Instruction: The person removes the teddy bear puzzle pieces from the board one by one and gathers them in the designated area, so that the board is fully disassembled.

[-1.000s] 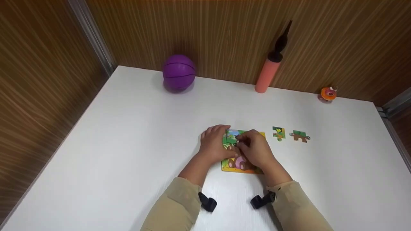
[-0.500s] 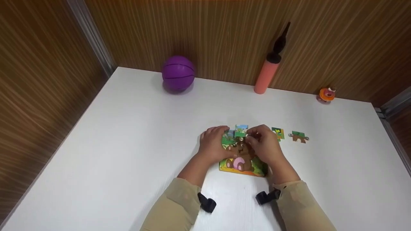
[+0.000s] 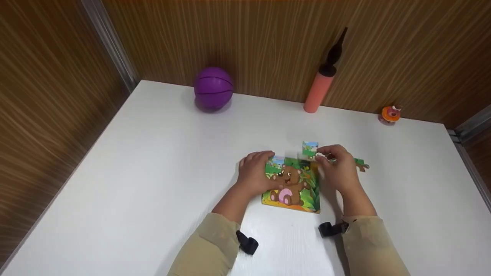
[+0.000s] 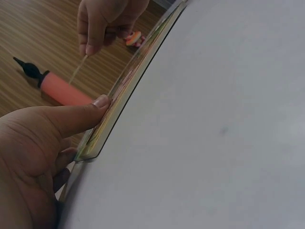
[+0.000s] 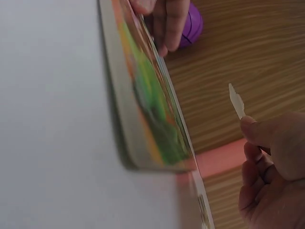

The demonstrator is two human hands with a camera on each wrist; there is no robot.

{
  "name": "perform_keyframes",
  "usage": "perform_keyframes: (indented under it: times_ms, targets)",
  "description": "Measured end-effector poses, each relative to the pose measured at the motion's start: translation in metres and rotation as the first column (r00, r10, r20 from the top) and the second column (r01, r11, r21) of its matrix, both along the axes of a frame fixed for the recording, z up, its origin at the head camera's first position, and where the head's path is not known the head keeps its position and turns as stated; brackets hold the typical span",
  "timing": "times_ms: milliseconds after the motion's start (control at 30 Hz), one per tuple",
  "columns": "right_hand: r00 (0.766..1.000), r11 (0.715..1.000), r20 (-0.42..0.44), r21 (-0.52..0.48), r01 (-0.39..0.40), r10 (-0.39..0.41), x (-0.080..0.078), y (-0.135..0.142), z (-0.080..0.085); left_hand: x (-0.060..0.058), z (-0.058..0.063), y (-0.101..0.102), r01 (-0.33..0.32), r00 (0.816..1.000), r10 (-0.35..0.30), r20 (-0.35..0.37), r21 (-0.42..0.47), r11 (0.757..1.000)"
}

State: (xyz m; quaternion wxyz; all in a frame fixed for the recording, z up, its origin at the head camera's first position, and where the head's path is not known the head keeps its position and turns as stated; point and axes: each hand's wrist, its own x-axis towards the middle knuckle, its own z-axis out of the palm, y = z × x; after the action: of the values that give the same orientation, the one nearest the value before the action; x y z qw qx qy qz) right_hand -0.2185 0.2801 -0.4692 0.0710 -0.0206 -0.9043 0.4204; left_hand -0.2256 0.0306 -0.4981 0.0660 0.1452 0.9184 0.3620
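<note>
My left hand (image 3: 253, 172) grips the left edge of a jigsaw puzzle board (image 3: 313, 207), its thumb (image 4: 83, 116) lying over the picture in the left wrist view. The board shows a brown bear (image 3: 292, 189) seated among green leaves. A dark green gap (image 3: 293, 161) shows in its top part. Between thumb and fingers, my right hand (image 3: 339, 170) pinches a puzzle piece (image 3: 310, 148) with blue sky and green, raised beyond the board's upper right corner. The right wrist view shows this piece (image 5: 236, 101) edge-on. A second puzzle piece (image 3: 360, 163) is partly covered by the right hand.
A purple ball (image 3: 213, 89) sits at the table's back edge. Farther right stand a pink hand pump (image 3: 319, 90) with a black nozzle and a small orange-and-pink figure (image 3: 391, 114). A wood-grain wall (image 3: 268, 46) rises behind the white table (image 3: 153, 172).
My right hand has lifted the sky piece off the board and carried it right and slightly back. The bear's face is now uncovered. My left hand stays on the board.
</note>
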Motion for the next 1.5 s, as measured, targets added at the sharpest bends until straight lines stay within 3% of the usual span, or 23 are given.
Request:
perform_keyframes:
  times_ms: [467,800,1100,1500]
  targets:
    - [0.988,0.989,-0.039,-0.007,0.149,-0.150,0.001,0.039,0.008,0.000,0.000,0.001,-0.007,1.000,0.007,0.010,0.014,1.000]
    - [0.969,0.969,0.053,-0.045,0.244,-0.241,0.005,0.063,0.012,0.000,-0.001,0.001,0.000,1.000,0.000,-0.003,0.001,1.000]
    - [0.952,0.951,0.055,-0.047,0.305,-0.302,0.007,0.086,0.011,0.000,-0.002,0.000,0.003,1.000,-0.003,-0.006,0.008,1.000]
    - [0.903,0.911,0.169,-0.052,0.408,-0.395,0.013,0.114,0.011,0.000,-0.001,0.001,-0.002,1.000,0.002,-0.001,0.008,1.000]
